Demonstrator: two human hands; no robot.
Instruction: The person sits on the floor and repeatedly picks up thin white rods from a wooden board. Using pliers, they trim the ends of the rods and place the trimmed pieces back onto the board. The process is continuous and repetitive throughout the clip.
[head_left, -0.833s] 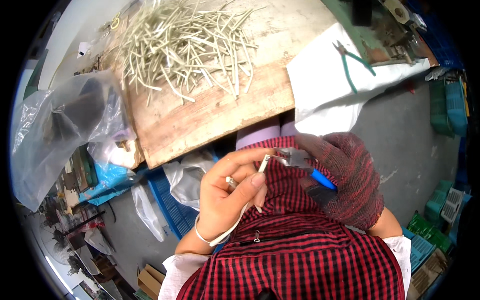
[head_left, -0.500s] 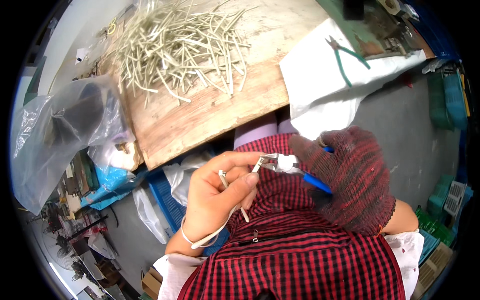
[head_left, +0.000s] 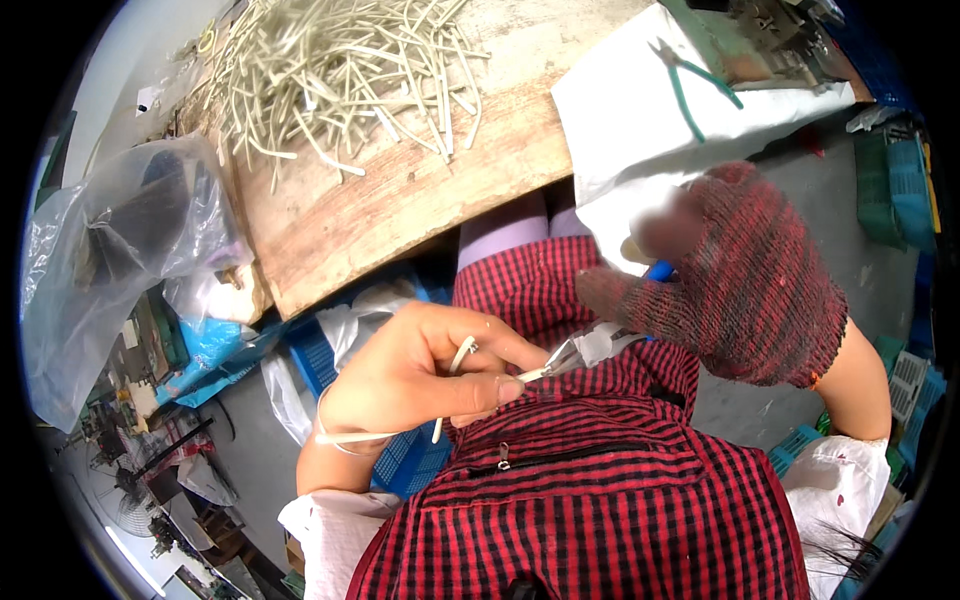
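Note:
My left hand (head_left: 420,375), bare, pinches a short pale tube piece (head_left: 452,385) between thumb and fingers, close to my chest. My right hand (head_left: 745,275) wears a red knitted glove and grips a small metal cutting tool (head_left: 570,355) with a blue handle (head_left: 660,270); the tool's jaws meet the end of the tube at my left fingertips. Both hands hover above my red checked apron (head_left: 600,490). A heap of similar pale tube pieces (head_left: 340,70) lies on the wooden board (head_left: 400,210) beyond my hands.
Green-handled pliers (head_left: 700,75) lie on a white sheet (head_left: 640,120) at the upper right. A clear plastic bag (head_left: 120,260) with dark contents hangs at the left. Blue crates (head_left: 330,350) stand under the board, more crates at the right edge.
Both hands have dropped from chest height toward my lap. The tool's jaws have closed in on the tube end held in my left fingers.

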